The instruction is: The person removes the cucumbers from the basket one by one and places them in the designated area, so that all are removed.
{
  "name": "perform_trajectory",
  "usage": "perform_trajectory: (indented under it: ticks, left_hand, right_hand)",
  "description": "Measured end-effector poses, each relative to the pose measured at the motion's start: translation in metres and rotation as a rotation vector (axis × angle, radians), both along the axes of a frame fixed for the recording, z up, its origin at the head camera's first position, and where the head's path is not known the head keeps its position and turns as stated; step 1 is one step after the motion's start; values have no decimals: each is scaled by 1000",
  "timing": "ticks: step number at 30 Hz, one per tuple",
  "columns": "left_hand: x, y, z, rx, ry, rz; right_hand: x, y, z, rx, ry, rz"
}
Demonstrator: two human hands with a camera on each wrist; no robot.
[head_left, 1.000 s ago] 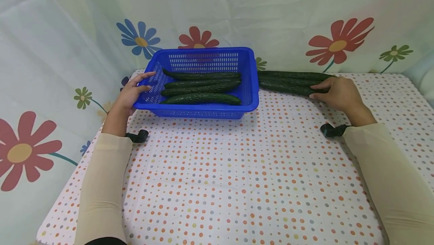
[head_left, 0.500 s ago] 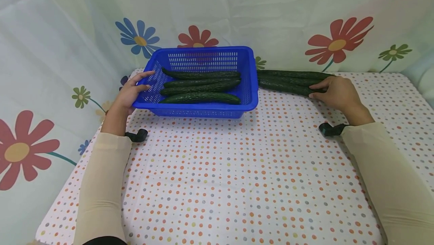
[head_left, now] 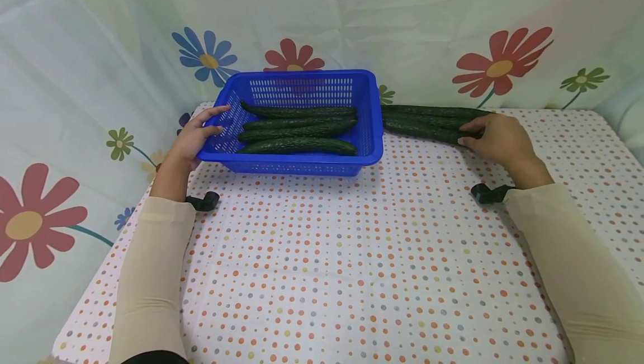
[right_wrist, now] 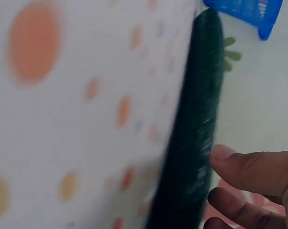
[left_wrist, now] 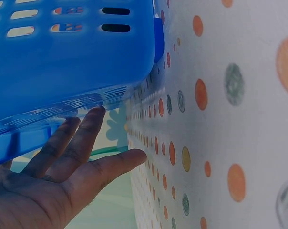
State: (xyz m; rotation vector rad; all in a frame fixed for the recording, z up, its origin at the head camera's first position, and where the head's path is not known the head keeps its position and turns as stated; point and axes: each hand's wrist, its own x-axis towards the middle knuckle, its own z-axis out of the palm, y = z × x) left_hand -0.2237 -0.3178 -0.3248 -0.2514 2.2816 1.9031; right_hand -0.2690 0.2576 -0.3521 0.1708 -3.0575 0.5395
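The dotted table (head_left: 322, 274) bears no readable writing. On it, your blue basket (head_left: 369, 123) holds four cucumbers (head_left: 297, 146). Your left hand (head_left: 193, 140) steadies the basket's left rim, fingers straight. Right of the basket, your right hand (head_left: 498, 137) curls around loose cucumbers (head_left: 422, 121).

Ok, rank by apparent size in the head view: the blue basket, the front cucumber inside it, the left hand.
1. Blue basket, clearly largest.
2. Front cucumber, long but thin.
3. Left hand, shortest; it lies at about the same depth, so this ranking seems fair.
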Motion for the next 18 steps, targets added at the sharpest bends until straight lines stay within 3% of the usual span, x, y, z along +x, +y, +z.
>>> perform_trajectory:
  ticks: [9,18]
  left_hand:
    - [0,-2,0,-26,13,1]
    - [0,-2,-2,-19,15,-9]
  right_hand:
    - [24,-33,30,-30,143,91]
    - [56,-68,48,-35,219,208]
